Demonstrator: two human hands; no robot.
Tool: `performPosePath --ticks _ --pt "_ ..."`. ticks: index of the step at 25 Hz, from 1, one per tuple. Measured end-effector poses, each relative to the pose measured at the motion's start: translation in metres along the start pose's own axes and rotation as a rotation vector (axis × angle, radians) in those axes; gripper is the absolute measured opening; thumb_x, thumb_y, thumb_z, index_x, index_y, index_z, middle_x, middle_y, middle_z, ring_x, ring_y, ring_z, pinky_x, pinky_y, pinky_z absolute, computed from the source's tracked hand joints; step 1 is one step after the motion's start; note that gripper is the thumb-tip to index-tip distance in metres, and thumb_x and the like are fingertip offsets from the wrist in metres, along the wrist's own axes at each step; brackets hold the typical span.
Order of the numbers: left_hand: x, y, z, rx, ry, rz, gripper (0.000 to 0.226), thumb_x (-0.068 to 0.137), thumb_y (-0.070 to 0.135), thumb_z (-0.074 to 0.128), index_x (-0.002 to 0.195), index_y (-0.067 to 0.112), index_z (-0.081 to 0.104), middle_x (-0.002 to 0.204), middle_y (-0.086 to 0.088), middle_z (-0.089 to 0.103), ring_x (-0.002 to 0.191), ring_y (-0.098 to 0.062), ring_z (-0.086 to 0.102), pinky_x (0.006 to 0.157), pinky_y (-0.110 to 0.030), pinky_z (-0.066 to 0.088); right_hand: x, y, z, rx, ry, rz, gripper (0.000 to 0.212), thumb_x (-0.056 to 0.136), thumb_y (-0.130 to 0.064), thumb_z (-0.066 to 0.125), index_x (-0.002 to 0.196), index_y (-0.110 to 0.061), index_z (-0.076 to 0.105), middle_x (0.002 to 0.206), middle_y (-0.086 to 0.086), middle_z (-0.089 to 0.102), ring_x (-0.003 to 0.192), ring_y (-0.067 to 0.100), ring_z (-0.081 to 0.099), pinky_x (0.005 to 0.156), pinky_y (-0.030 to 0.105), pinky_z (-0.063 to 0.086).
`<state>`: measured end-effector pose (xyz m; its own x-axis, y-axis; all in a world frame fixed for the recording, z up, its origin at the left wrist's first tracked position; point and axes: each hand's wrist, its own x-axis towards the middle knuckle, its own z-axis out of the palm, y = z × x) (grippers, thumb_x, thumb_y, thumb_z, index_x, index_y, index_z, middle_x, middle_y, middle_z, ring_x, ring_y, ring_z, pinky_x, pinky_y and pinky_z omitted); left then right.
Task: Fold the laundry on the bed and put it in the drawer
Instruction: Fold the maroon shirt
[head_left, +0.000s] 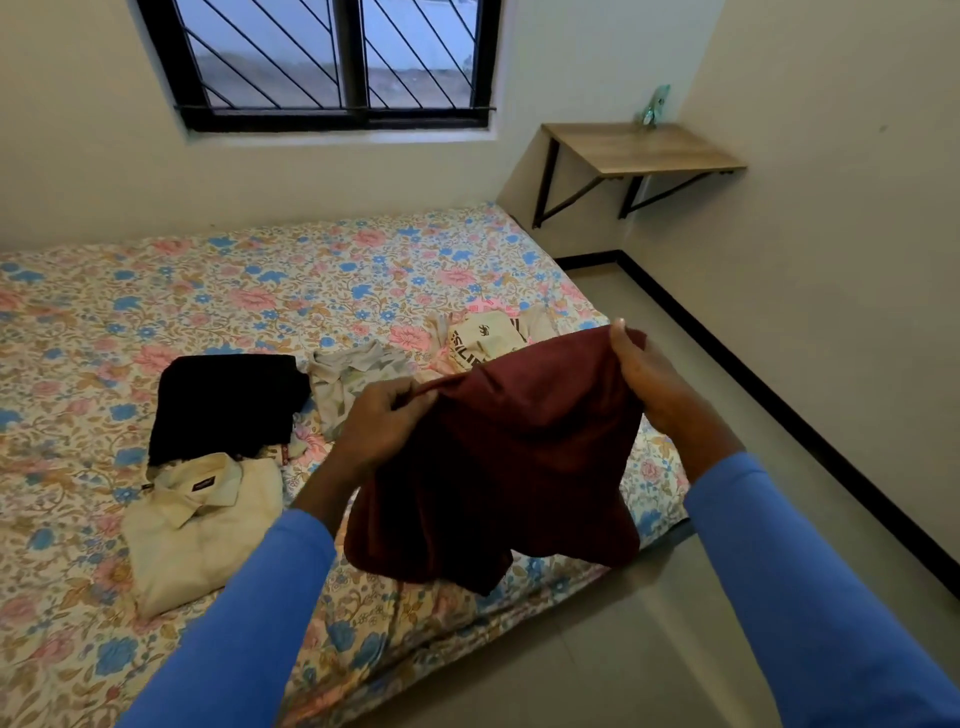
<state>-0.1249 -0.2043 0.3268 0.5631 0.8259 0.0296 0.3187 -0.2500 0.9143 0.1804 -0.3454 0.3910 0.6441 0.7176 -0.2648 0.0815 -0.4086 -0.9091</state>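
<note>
On the flowered bed (156, 291), a folded cream shirt (202, 525) lies at the left with a folded black garment (228, 400) just behind it and a crumpled pale top (348, 379) to the right of that. The left hand (384, 421) pinches one upper corner of a maroon garment (509, 467), fingers curled round the cloth, so it hangs above the bed's near edge. The right hand (649, 379) grips the other corner, with a printed cream cloth (483, 338) behind and a wooden shelf (639, 148) on the far right wall.
</note>
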Motion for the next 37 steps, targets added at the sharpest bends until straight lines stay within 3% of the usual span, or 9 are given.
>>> performPosePath --ticks 3,7,12,17,21,25,32,34,37 --pt "0.024 0.014 -0.029 -0.13 -0.34 -0.259 0.03 0.092 0.033 0.075 0.098 0.003 0.079 0.089 -0.014 0.075 0.075 -0.019 0.067 0.073 -0.031 0.051 0.009 -0.012 -0.014 -0.446 -0.272 0.173 0.052 0.103 -0.057 0.052 0.127 -0.012 0.064 0.123 0.01 0.069 0.112 0.032 0.069 0.098 0.044 0.057" --pt "0.058 0.021 -0.04 0.005 -0.626 -0.384 0.031 0.087 0.032 0.079 0.105 0.007 0.081 0.107 -0.019 0.077 0.092 -0.026 0.072 0.092 -0.038 0.055 0.034 -0.001 -0.043 -0.435 -0.317 0.251 0.038 0.098 -0.038 0.07 0.117 -0.005 0.071 0.113 0.016 0.074 0.098 0.031 0.074 0.074 0.037 0.063" --pt "0.147 0.03 0.027 0.135 -0.307 -0.174 0.01 0.094 0.02 0.076 0.097 0.012 0.081 0.095 -0.014 0.078 0.084 -0.016 0.071 0.085 -0.042 0.059 0.124 0.032 -0.07 -0.187 -0.07 0.145 0.027 0.099 -0.021 0.07 0.117 -0.002 0.072 0.12 0.02 0.071 0.108 0.034 0.069 0.098 0.048 0.058" --pt "0.267 -0.004 0.143 0.33 -0.058 -0.119 0.012 0.093 0.027 0.075 0.101 0.019 0.079 0.093 0.001 0.075 0.09 -0.018 0.07 0.082 -0.037 0.055 0.282 0.091 -0.065 -0.075 0.168 0.079 0.023 0.105 -0.024 0.058 0.117 -0.011 0.072 0.122 0.015 0.072 0.111 0.029 0.067 0.098 0.041 0.054" --pt "0.319 -0.081 0.23 0.432 0.071 -0.225 0.033 0.094 0.033 0.071 0.124 0.02 0.065 0.119 -0.005 0.063 0.109 -0.022 0.061 0.094 -0.036 0.047 0.356 0.198 -0.037 -0.107 0.264 0.367 0.072 0.094 -0.052 0.067 0.149 -0.009 0.047 0.146 0.017 0.054 0.133 0.036 0.055 0.109 0.043 0.047" --pt "0.272 -0.175 0.291 0.436 -0.051 -0.482 0.043 0.092 0.036 0.073 0.131 0.022 0.061 0.135 -0.013 0.055 0.128 -0.032 0.053 0.109 -0.045 0.044 0.315 0.348 0.025 0.184 0.266 0.775 0.128 0.037 -0.075 0.09 0.14 -0.009 0.052 0.133 0.014 0.064 0.12 0.036 0.064 0.104 0.051 0.054" --pt "0.183 -0.241 0.303 0.51 -0.099 -0.741 0.06 0.093 0.039 0.074 0.145 0.024 0.048 0.158 -0.012 0.035 0.146 -0.037 0.033 0.115 -0.055 0.035 0.309 0.405 0.057 0.503 0.434 0.958 0.032 0.093 -0.02 0.072 0.121 -0.006 0.065 0.116 0.018 0.072 0.096 0.03 0.071 0.088 0.049 0.062" --pt "0.178 -0.245 0.297 0.501 -0.07 -0.755 0.058 0.093 0.038 0.073 0.144 0.023 0.049 0.157 -0.013 0.037 0.145 -0.037 0.033 0.115 -0.055 0.035 0.312 0.397 0.031 0.612 0.703 0.878 0.03 0.097 -0.016 0.06 0.126 -0.007 0.063 0.124 0.018 0.069 0.101 0.031 0.071 0.08 0.043 0.061" --pt "0.178 -0.251 0.287 0.499 -0.043 -0.7 0.053 0.093 0.036 0.072 0.14 0.022 0.051 0.151 -0.015 0.042 0.142 -0.038 0.037 0.112 -0.054 0.036 0.304 0.39 -0.036 0.357 1.05 0.867 0.043 0.101 -0.017 0.05 0.143 -0.008 0.049 0.145 0.02 0.055 0.126 0.035 0.059 0.1 0.04 0.049"
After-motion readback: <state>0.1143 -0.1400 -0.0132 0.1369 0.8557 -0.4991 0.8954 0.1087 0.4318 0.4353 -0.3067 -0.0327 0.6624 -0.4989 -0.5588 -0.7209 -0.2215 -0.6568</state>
